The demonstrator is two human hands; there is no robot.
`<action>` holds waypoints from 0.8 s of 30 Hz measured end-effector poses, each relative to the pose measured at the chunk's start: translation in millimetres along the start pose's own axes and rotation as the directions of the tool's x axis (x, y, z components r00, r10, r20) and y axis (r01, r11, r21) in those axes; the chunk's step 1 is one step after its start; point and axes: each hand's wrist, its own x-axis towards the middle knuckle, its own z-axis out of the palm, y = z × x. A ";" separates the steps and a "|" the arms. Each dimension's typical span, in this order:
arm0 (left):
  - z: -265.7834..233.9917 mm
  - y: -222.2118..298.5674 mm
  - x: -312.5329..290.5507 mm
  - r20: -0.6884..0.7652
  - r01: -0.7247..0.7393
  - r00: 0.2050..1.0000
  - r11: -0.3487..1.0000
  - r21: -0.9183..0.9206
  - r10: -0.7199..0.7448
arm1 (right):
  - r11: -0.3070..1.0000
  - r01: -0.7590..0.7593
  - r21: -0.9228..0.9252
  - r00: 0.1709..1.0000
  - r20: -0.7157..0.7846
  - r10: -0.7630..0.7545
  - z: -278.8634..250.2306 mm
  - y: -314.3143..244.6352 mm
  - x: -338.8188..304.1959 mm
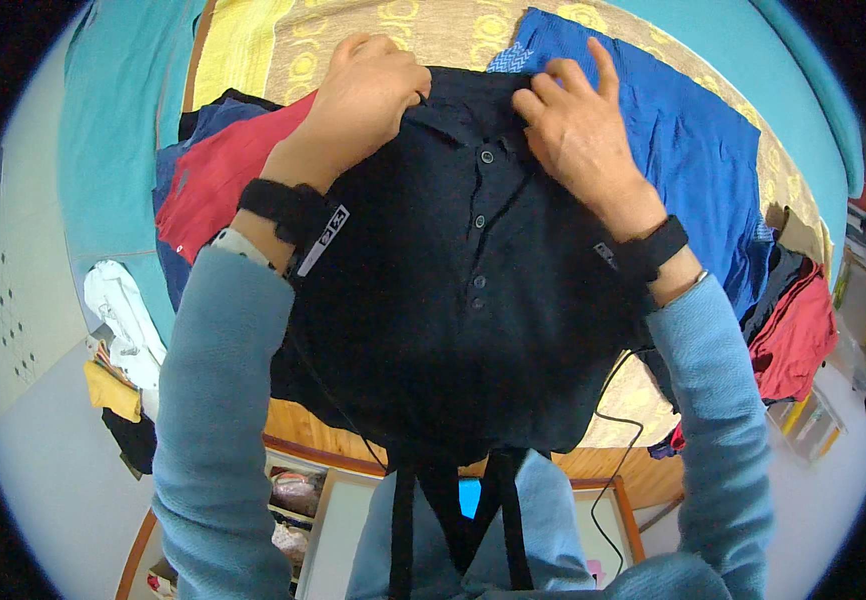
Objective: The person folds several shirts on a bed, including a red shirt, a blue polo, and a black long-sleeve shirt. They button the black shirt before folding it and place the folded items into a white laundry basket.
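Note:
A black garment with a buttoned front (403, 270) is stretched out before me, its lower part hanging toward my body. My left hand (373, 85) pinches its upper edge on the left, with the thumb underneath the curled fingers. On the right of that edge, my right hand (578, 130) grips the cloth, its index finger raised. Several round buttons run down the middle of the garment. Whether it is a shirt or another kind of top, I cannot tell. A blue garment (688, 135) lies just beyond my right hand, and a red garment (223, 170) lies beside my left forearm.
A patterned yellow and tan cover (338, 22) lies under the clothes on the bed. Dark clothes and a red garment (798, 335) are heaped at the right edge. White cloth (125, 305) and yellow cloth (113, 390) hang at left. A thin black cable (641, 425) dangles near my right forearm.

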 end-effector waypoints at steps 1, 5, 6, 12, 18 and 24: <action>3.0 0.1 0.4 -0.002 0.080 0.997 0.993 -0.087 -0.080 | 0.999 0.032 -0.012 0.998 -0.053 -0.033 2.1 -1.9 -0.1; 2.6 -2.5 -0.9 0.029 0.168 0.985 0.929 -0.330 -0.167 | 0.898 0.047 0.437 0.991 -0.136 0.014 7.7 -8.9 3.0; 0.0 -3.5 -0.9 0.014 0.136 0.990 0.938 -0.318 -0.139 | 0.768 -0.032 0.640 0.987 -0.100 0.124 10.5 -13.5 5.9; -15.7 1.2 6.8 -0.042 -0.061 0.998 0.990 -0.124 0.056 | 0.190 -0.409 0.892 0.900 0.360 0.248 22.0 -19.9 25.1; -13.6 7.1 13.0 -0.170 -0.112 0.980 0.992 -0.053 0.101 | 0.033 -0.501 0.865 0.864 0.502 -0.031 13.5 -16.0 23.7; -15.1 8.2 11.4 -0.199 -0.130 0.973 0.989 -0.068 0.115 | -0.142 -0.586 0.798 0.794 0.601 0.097 13.1 -12.7 26.1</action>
